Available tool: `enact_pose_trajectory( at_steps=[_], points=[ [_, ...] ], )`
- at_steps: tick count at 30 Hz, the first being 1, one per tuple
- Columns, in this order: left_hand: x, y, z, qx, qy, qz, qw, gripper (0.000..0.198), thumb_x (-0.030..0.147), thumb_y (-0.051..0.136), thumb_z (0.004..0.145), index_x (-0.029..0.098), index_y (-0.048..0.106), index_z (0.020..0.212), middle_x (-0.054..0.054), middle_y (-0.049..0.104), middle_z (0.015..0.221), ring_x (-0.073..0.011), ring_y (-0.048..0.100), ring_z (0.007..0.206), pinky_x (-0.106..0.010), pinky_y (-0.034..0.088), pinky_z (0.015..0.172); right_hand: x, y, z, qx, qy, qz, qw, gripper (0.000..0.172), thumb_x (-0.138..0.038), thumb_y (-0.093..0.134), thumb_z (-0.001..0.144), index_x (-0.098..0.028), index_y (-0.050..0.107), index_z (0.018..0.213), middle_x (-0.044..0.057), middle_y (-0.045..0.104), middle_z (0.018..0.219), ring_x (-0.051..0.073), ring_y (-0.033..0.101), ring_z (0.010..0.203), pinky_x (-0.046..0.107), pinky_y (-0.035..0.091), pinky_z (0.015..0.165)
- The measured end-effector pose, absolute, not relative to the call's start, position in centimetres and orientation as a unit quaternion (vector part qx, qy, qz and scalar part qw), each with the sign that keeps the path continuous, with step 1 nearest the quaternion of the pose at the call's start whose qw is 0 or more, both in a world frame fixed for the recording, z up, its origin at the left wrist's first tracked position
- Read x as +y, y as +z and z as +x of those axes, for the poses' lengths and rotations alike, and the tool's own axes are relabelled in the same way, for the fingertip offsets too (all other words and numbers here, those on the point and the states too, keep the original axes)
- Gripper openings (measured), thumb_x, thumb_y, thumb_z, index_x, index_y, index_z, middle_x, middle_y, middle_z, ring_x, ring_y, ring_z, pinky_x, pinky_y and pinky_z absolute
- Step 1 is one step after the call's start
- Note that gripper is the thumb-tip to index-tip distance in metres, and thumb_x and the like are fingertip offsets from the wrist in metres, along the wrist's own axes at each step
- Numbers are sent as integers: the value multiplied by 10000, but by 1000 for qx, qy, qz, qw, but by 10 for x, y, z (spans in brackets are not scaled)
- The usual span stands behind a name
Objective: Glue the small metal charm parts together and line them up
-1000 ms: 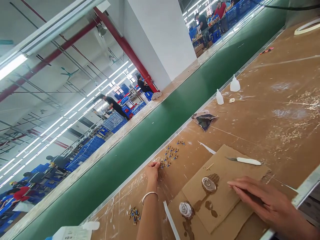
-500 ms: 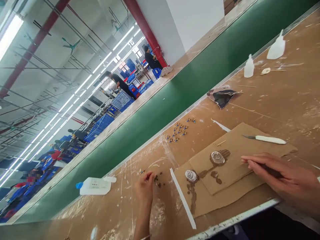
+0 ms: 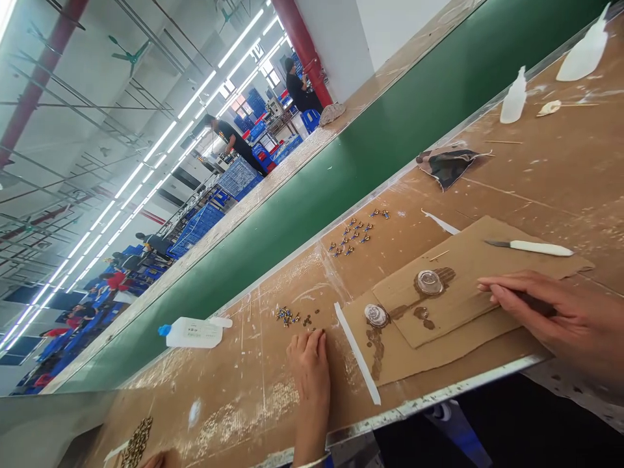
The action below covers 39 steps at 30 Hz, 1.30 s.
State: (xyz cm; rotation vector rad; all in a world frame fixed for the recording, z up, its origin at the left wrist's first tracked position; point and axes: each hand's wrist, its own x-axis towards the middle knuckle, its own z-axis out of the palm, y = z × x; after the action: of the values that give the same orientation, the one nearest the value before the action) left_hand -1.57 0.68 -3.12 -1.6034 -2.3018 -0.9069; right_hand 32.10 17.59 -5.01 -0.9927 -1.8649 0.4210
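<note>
Left of the cardboard (image 3: 468,266), a worker's left hand (image 3: 309,364) rests, fingers close together, beside small dark pieces (image 3: 307,320) and clustered blue-and-gold pieces (image 3: 286,316); the right hand (image 3: 550,305) narrows over the cardboard, either grip unclear.

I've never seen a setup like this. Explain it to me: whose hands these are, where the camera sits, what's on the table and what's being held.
There is no machine here: a person works with two bare hands. One camera, worn on that person's head, looks forward and down, so the view is tilted.

The left hand is at the table, its fingertips by some dark bits. The right hand is over the cardboard; I can't tell whether either hand holds anything.

On the cardboard are a white-handled knife and two round pieces. Beyond are small blue-and-gold parts, and toward the left lies a blue-capped bottle.
</note>
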Motion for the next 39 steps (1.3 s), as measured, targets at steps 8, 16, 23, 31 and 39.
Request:
enact_pose_trajectory(
  at_steps=[8, 16, 23, 31, 39],
  points=[
    [5, -35, -16, -770, -274, -560, 137, 205, 433, 680, 717, 494, 692, 913, -32, 692, 697, -276, 637, 693, -461, 538, 551, 176, -43, 318, -761, 164, -411, 475, 214, -352, 489, 895, -222, 658, 899, -13, 710, 879, 99, 663, 744, 192, 508, 667],
    [-1, -39, -14, -773, -246, -568, 138, 229, 397, 667, 739, 487, 688, 948, -32, 686, 700, -271, 623, 672, -450, 517, 545, 175, -43, 317, -755, 172, -402, 488, 189, -329, 511, 880, -212, 659, 877, -5, 708, 859, 104, 662, 737, 203, 513, 705],
    [5, -42, -1, -775, -209, -572, 167, 224, 336, 518, 874, 302, 729, 941, -51, 653, 736, -199, 586, 681, -355, 448, 615, 176, -45, 317, -761, 171, -405, 478, 200, -342, 507, 891, -212, 658, 893, -12, 704, 868, 92, 660, 753, 189, 509, 710],
    [-19, -38, 17, -746, -195, -616, 163, 248, 227, 542, 881, 247, 688, 1081, -60, 655, 891, -160, 571, 793, -314, 455, 720, 175, -45, 318, -759, 186, -417, 464, 221, -352, 512, 886, -199, 672, 877, 6, 705, 847, 107, 661, 723, 207, 513, 682],
    [-44, -36, 10, -756, -235, -607, 67, 293, 205, 529, 894, 317, 672, 1123, -55, 661, 1028, -160, 615, 924, -311, 522, 783, 175, -47, 318, -764, 175, -418, 459, 209, -345, 516, 891, -208, 673, 903, 3, 702, 879, 105, 655, 747, 210, 504, 693]
  ],
)
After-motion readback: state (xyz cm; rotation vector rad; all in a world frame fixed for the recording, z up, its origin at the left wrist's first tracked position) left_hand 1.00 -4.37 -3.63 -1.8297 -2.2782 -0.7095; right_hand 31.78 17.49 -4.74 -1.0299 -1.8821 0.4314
